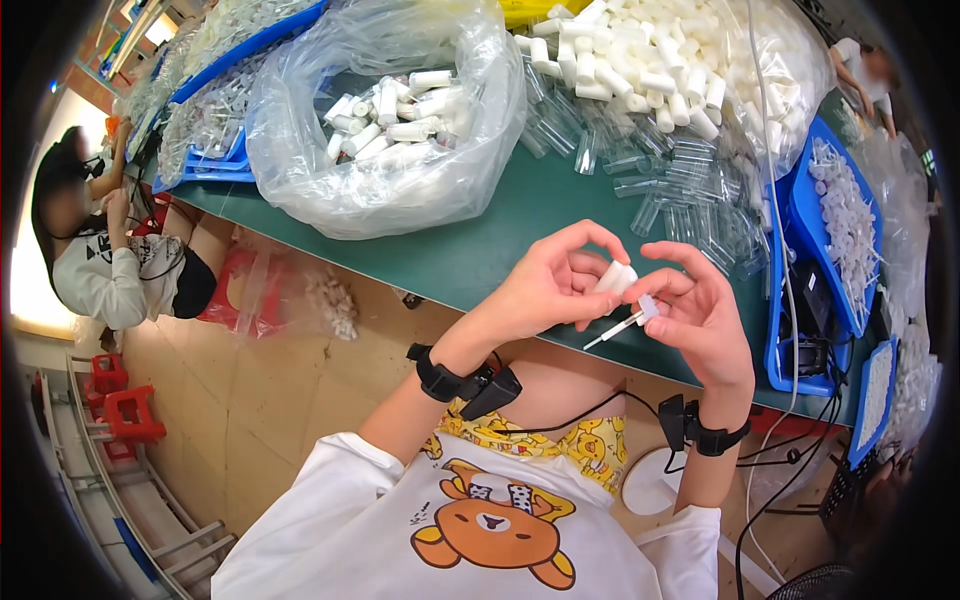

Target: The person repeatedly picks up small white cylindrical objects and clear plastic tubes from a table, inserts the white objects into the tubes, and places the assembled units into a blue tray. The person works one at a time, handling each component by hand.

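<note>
Just above the table's near edge, my left hand (550,280) pinches a white cylindrical cap (617,279) between thumb and fingers. Close beside it, my right hand (705,315) grips a small applicator wand (622,326) by its pale, translucent collar. Its thin white stem slants down to the left. The fingertips of both hands nearly meet near the cap. Whether the cap and the wand's collar touch, I cannot tell.
Beyond my hands lie clear plastic tubes (690,195) and a heap of white caps (650,60). A plastic bag (300,190) holds white-capped pieces. Blue trays (800,210) with small translucent parts stand at right. A person (110,250) sits at left.
</note>
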